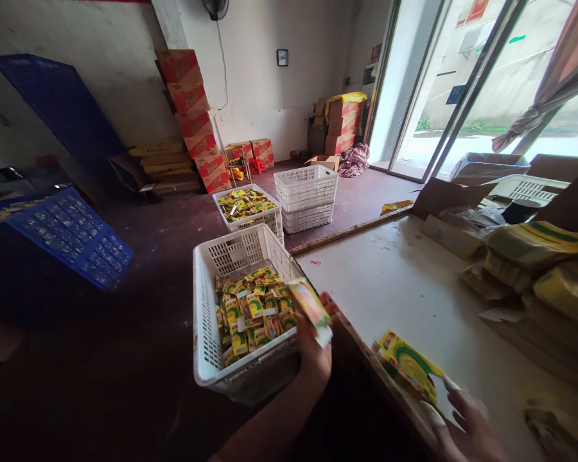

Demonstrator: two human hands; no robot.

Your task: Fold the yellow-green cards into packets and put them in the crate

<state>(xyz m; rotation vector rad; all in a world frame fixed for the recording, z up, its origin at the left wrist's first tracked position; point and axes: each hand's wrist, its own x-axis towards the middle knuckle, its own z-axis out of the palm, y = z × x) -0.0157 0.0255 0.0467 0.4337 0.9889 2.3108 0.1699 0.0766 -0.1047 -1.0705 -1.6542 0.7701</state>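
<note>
My left hand [315, 356] grips a small yellow box [310, 301], slightly blurred, at the right rim of a white plastic basket [202, 308]. Inside that basket lies a loose heap of small yellow-and-green boxes [255, 311]. On the white tabletop [390, 276], close to its wooden edge, is a yellow-and-green carton [411, 366] with a white flap at its near end. The fingers and thumb of my right hand [467, 417] close around this flap end, and part of the hand falls outside the picture.
Behind the near basket stand another filled white basket [228, 221] and stacked white baskets [306, 215]. A blue crate [87, 237] is at the left. Bundles of yellow packaging [539, 244] and an opened cardboard box [443, 199] occupy the table's right side. Red cartons [195, 122] are stacked by the wall.
</note>
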